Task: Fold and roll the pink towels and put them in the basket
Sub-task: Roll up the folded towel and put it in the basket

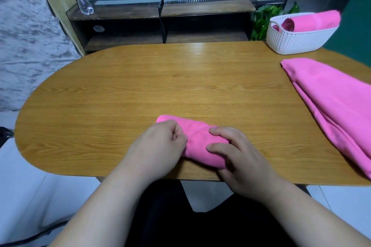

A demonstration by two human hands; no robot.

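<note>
Pink cloth sits at the centre of the scene. A pink towel (200, 146), wound into a short fat roll, lies at the near edge of a wooden table (140, 86), straight in front of the person. Both bare hands are on it.

The left hand (160, 146) is closed like a loose fist over the roll's left part. Its fingers are curled in and seem to pinch the cloth beside a stitched hem that crosses the roll. The right hand (241, 162) cups the roll's right end, with fingers bent across the top and the thumb apparently tucked at the near side. Its grasp is only as wide as the roll is thick.

The step in hand looks like finishing the roll. To do it well, pull the loose hem snug and press it flat. Hold both ends level so the layers do not slide out sideways, and squeeze evenly while lifting.

A white plastic basket (301, 42) stands at the far right corner of the table. One rolled towel (315, 20) is in it, poking over the rim. Along the table's right side, nearer than the basket, lies a flat folded towel (337, 106), not yet rolled.
</note>
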